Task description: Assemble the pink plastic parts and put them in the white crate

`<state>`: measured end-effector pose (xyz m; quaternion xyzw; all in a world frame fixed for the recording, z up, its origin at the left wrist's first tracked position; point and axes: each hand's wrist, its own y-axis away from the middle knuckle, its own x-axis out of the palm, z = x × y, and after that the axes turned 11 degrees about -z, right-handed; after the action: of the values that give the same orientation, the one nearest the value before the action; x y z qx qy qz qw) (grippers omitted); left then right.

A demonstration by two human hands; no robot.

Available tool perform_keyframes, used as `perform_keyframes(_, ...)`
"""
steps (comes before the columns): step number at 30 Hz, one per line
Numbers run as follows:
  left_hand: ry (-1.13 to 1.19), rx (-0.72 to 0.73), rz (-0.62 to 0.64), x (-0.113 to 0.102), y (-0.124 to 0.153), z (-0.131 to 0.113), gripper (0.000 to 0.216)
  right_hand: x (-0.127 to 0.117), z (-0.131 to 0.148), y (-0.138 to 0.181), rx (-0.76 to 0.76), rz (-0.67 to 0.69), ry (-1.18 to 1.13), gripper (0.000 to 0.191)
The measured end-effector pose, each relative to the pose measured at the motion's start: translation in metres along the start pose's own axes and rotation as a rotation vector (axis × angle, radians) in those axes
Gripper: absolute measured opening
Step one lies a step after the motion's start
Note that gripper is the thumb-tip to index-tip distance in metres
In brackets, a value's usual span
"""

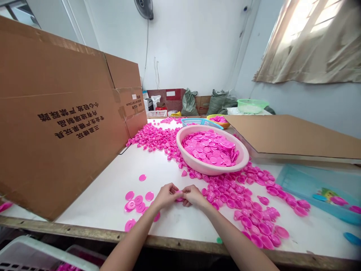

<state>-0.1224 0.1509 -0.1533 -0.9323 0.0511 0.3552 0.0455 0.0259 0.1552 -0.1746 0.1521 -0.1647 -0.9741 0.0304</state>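
My left hand and my right hand meet just above the white table, fingers closed on one small pink toy saucer. The fingers cover part of it, so I cannot tell whether another piece is joined to it. Several loose pink saucers lie flat to the left of my left hand, some overlapping. Right of my right hand spreads a heap of pink toy teacups. Beyond both hands, a pale pink basin piled with saucers stands among the teacups.
A large cardboard box walls off the left side. At the right are a cardboard sheet and a translucent blue tray. Behind the basin sit a blue basket and a yellow bowl. The table's wooden edge runs under my forearms.
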Motion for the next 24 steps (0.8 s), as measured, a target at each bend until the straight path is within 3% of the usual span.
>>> perform_keyframes(3, -0.153, -0.047, -0.088, 0.002, -0.017, -0.011, 0.037, 0.0, 0.0, 0.0, 0.016, 0.016, -0.036, 0.007)
perform_keyframes(7, -0.363, -0.041, -0.251, 0.022, -0.029, -0.02, 0.03, -0.002, 0.002, 0.0, 0.068, 0.063, -0.076, 0.008)
perform_keyframes(11, -0.468, -0.041, -0.235, 0.035, -0.027, -0.018, 0.027, -0.009, 0.007, -0.005, 0.144, 0.189, -0.086, 0.012)
perform_keyframes(17, -0.471, -0.022, -0.234, 0.036, -0.029, -0.011, 0.024, -0.015, 0.014, -0.02, 0.209, 0.354, -0.018, 0.009)
perform_keyframes(24, -0.518, -0.014, -0.294, 0.035, -0.029, -0.011, 0.025, -0.007, 0.014, -0.016, 0.213, 0.255, -0.01, 0.01)
